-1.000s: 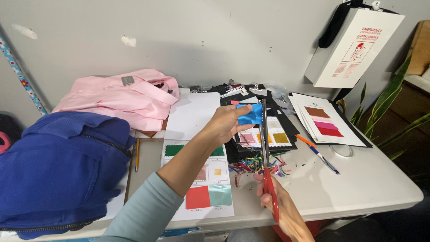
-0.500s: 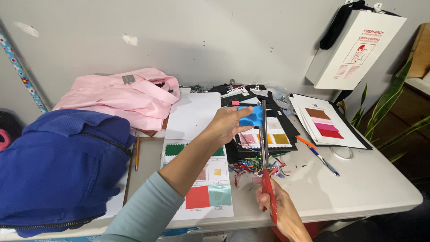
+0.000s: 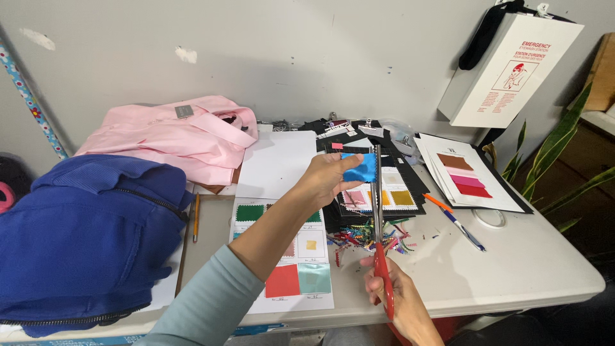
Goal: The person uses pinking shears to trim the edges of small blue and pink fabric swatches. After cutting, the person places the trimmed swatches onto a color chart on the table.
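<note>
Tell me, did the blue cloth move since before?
No. The blue cloth sits in the left hand, over the same swatch cards, with the scissors at its right edge as before.

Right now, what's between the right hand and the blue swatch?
Head view: the scissors span it, red handles in the right hand, blades up beside the blue swatch.

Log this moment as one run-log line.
left hand: holds blue fabric swatch | right hand: grips red-handled scissors, blades at swatch edge | below: colourful fabric scraps on table
</note>
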